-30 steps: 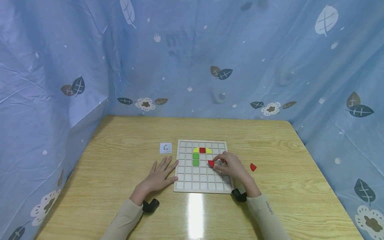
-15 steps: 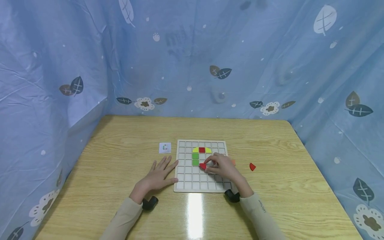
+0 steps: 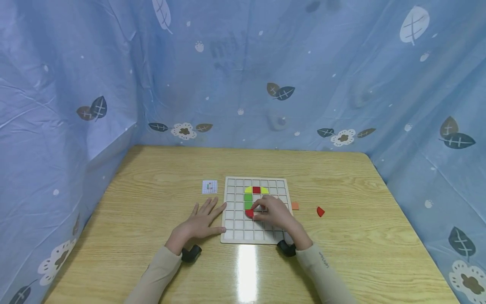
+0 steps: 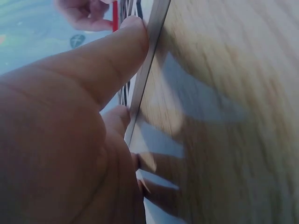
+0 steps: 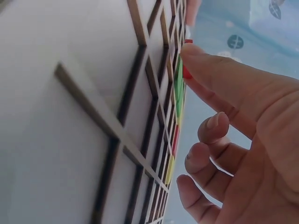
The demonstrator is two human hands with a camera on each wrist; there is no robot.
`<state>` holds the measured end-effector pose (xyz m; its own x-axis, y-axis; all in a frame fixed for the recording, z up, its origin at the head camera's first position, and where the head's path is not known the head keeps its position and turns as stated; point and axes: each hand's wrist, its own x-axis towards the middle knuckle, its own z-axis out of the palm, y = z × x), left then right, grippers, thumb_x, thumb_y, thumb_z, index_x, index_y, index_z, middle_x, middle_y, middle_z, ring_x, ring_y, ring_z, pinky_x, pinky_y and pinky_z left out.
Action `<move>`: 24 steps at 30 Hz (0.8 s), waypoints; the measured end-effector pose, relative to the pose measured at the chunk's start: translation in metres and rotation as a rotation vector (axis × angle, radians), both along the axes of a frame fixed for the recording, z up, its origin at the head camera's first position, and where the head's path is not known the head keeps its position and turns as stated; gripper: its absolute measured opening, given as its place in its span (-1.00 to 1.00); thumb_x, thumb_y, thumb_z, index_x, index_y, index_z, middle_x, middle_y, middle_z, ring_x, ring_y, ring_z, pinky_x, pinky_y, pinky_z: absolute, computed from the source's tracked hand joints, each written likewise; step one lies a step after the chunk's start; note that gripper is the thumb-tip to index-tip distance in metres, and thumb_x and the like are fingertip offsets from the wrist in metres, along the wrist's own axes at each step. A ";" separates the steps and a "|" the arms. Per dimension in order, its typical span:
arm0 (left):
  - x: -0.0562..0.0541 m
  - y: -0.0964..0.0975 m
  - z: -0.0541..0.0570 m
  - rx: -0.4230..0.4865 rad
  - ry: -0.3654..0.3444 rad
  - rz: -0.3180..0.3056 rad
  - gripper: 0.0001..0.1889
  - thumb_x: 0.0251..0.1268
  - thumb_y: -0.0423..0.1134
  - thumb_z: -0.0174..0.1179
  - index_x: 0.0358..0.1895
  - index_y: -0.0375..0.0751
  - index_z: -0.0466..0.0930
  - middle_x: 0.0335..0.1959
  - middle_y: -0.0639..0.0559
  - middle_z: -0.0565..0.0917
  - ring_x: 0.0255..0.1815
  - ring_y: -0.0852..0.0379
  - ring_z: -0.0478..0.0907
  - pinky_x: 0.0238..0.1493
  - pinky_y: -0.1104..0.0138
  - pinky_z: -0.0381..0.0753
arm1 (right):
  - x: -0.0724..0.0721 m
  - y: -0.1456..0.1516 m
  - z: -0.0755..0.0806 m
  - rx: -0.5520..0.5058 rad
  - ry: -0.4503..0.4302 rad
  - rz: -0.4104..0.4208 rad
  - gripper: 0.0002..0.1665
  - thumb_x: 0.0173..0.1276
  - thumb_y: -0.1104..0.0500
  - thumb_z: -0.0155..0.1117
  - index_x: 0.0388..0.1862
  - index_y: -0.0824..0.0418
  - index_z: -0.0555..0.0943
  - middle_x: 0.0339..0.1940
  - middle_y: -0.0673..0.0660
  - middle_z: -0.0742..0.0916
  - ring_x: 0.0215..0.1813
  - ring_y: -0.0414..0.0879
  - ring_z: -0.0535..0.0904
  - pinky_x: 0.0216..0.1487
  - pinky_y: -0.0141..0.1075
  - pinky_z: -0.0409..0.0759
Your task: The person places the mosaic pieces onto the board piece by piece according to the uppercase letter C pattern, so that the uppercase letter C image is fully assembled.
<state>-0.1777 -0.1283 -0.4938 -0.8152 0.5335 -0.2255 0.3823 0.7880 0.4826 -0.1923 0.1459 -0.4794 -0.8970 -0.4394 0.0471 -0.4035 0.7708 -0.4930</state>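
A red quarter-circle tile is pinched between the thumb and index finger of my right hand, over the white grid board. It is at the cell just below two green square tiles; in the right wrist view the red tile shows beside the green. Whether it sits fully in the cell I cannot tell. Above the greens run a yellow tile, a red square tile and a second yellow tile. My left hand lies with fingers spread, thumb and index finger touching the board's left edge.
A small printed pattern card lies left of the board's top corner. Right of the board are an orange square tile and another red quarter-circle tile on the wooden table. A blue curtain surrounds the table.
My right hand has carried the red quarter-circle tile leftward and slightly down to the cell under the greens. The orange tile has come into view beside the board. My left hand stays put.
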 end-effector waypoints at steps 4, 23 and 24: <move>0.000 0.001 0.001 0.001 -0.006 0.002 -0.20 0.24 0.23 0.03 0.47 0.05 -0.04 0.51 -0.18 -0.17 0.50 -0.17 -0.33 0.39 -0.17 -0.38 | 0.002 -0.003 0.000 0.042 0.024 -0.004 -0.75 0.01 0.02 0.48 -0.29 -0.02 0.67 -0.50 -0.06 0.47 -0.44 -0.21 0.30 -0.43 -0.38 0.25; 0.000 -0.002 -0.004 0.060 -0.023 0.002 -0.17 0.23 0.22 0.05 0.48 0.04 -0.08 0.51 -0.17 -0.23 0.50 -0.16 -0.39 0.37 -0.17 -0.48 | 0.002 -0.006 -0.005 0.089 0.057 -0.038 -0.72 -0.05 -0.02 0.51 -0.33 -0.04 0.66 -0.57 -0.06 0.43 -0.49 -0.23 0.27 -0.49 -0.41 0.17; 0.000 -0.002 -0.004 0.052 -0.030 0.006 -0.17 0.23 0.22 0.05 0.48 0.06 -0.09 0.51 -0.14 -0.24 0.50 -0.13 -0.40 0.38 -0.15 -0.50 | 0.002 -0.006 -0.005 0.085 0.052 -0.042 -0.72 -0.05 -0.02 0.51 -0.33 -0.04 0.66 -0.58 -0.06 0.43 -0.50 -0.23 0.27 -0.49 -0.42 0.16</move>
<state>-0.1774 -0.1299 -0.4974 -0.8118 0.5401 -0.2219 0.3624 0.7640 0.5338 -0.1903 0.1400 -0.4841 -0.9119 -0.4063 0.0582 -0.3937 0.8256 -0.4043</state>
